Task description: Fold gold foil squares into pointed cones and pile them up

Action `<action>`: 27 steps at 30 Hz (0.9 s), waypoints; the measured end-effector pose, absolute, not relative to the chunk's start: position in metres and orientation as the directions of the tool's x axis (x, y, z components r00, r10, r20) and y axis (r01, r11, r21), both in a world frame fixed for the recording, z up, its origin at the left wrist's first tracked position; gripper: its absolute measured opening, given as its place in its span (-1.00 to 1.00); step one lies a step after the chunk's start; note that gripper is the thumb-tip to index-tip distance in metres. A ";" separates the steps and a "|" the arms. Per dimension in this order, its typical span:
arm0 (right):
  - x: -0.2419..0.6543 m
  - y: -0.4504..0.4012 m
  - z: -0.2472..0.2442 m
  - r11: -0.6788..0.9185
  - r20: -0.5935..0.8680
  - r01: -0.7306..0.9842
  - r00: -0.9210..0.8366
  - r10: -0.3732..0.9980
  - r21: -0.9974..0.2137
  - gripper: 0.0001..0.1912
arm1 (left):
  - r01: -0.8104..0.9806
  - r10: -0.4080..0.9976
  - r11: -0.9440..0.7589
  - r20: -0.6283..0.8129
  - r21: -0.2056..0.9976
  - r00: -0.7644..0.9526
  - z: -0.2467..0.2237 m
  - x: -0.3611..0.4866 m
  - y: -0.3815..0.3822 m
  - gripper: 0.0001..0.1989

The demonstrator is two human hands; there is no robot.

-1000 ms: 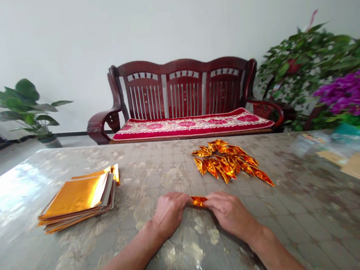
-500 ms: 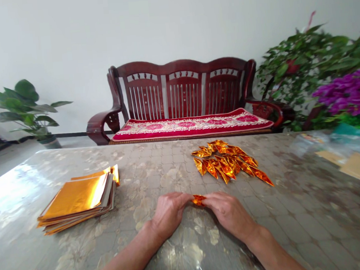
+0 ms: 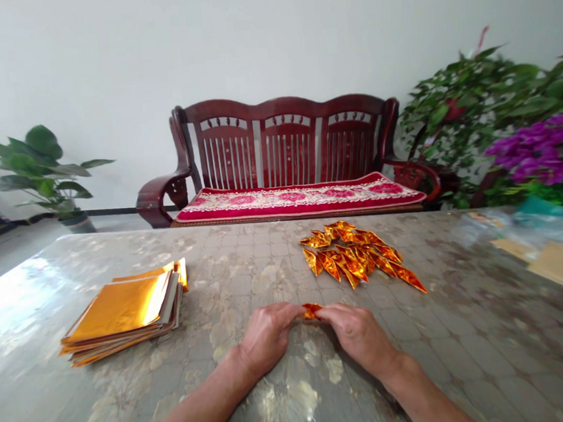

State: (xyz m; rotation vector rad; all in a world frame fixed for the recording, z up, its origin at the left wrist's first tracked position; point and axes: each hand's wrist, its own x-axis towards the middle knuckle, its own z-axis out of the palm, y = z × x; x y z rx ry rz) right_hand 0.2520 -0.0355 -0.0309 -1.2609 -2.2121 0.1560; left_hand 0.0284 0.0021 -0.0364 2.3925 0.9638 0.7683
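Foil piece (image 3: 312, 311), orange-gold and small, is held between the left hand (image 3: 267, 334) and the right hand (image 3: 359, 329) over the floral-patterned tabletop (image 3: 472, 358); whether it touches the surface, I cannot tell. The step in hand looks like pinching its ends into shape, which seems to call for light, even pressure from both sides. Each grip is narrow, fingers closed on one end. Forearms angle inward, wrists low, backs of the hands up. Pointed foil pieces (image 3: 353, 262) lie beyond, rightward; a foil-sheet stack (image 3: 117, 309) lies leftward.
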 end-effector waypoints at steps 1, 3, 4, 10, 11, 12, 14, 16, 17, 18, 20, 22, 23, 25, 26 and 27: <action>0.252 -0.035 -0.031 0.546 0.431 0.748 -0.379 0.819 -0.378 -0.64 | 0.467 0.727 -0.656 0.329 0.593 0.603 -0.036 0.028 0.003 -0.56; 0.253 -0.035 -0.031 0.552 0.438 0.738 -0.379 0.815 -0.388 -0.63 | 0.451 0.734 -0.644 0.331 0.619 0.594 -0.035 0.027 0.003 -0.62; 0.253 -0.034 -0.031 0.558 0.445 0.732 -0.380 0.811 -0.392 -0.62 | 0.456 0.748 -0.628 0.328 0.631 0.577 -0.035 0.027 0.004 -0.66; 0.257 -0.034 -0.034 0.538 0.482 0.715 -0.314 0.818 -0.447 -0.58 | 0.495 0.830 -0.522 0.279 0.695 0.483 -0.037 0.027 0.005 -0.86; 0.257 -0.034 -0.035 0.514 0.469 0.715 -0.290 0.835 -0.474 -0.55 | 0.488 0.830 -0.520 0.280 0.701 0.482 -0.037 0.027 0.005 -0.87; 0.257 -0.034 -0.035 0.486 0.448 0.711 -0.264 0.854 -0.508 -0.51 | 0.481 0.830 -0.519 0.282 0.707 0.481 -0.037 0.027 0.005 -0.88; 0.258 -0.034 -0.036 0.429 0.397 0.692 -0.219 0.891 -0.581 -0.44 | 0.469 0.831 -0.515 0.282 0.718 0.480 -0.038 0.028 0.006 -0.88; 0.259 -0.034 -0.037 0.389 0.360 0.670 -0.190 0.913 -0.632 -0.43 | 0.463 0.833 -0.508 0.278 0.726 0.478 -0.039 0.028 0.007 -0.87; 0.259 -0.034 -0.037 0.378 0.355 0.667 -0.179 0.918 -0.642 -0.46 | 0.463 0.836 -0.504 0.276 0.729 0.474 -0.040 0.028 0.008 -0.87; 0.260 -0.033 -0.038 0.371 0.356 0.669 -0.167 0.919 -0.644 -0.49 | 0.463 0.839 -0.499 0.274 0.732 0.470 -0.041 0.028 0.009 -0.86; 0.261 -0.032 -0.039 0.373 0.378 0.684 -0.151 0.913 -0.627 -0.55 | 0.461 0.844 -0.492 0.274 0.738 0.462 -0.044 0.028 0.010 -0.85; 0.262 -0.031 -0.041 0.395 0.413 0.701 -0.155 0.897 -0.593 -0.63 | 0.457 0.846 -0.485 0.267 0.746 0.461 -0.046 0.028 0.011 -0.85; 0.262 -0.030 -0.041 0.410 0.432 0.707 -0.163 0.887 -0.576 -0.67 | 0.453 0.846 -0.481 0.263 0.750 0.463 -0.046 0.028 0.011 -0.84; 0.262 -0.030 -0.042 0.433 0.458 0.713 -0.176 0.871 -0.551 -0.72 | 0.439 0.843 -0.481 0.263 0.759 0.469 -0.047 0.028 0.011 -0.83; 0.261 -0.029 -0.042 0.439 0.465 0.713 -0.178 0.867 -0.546 -0.73 | 0.430 0.841 -0.483 0.266 0.763 0.471 -0.048 0.028 0.011 -0.82; 0.261 -0.029 -0.042 0.442 0.469 0.714 -0.178 0.865 -0.544 -0.74 | 0.420 0.839 -0.484 0.272 0.767 0.471 -0.048 0.028 0.012 -0.80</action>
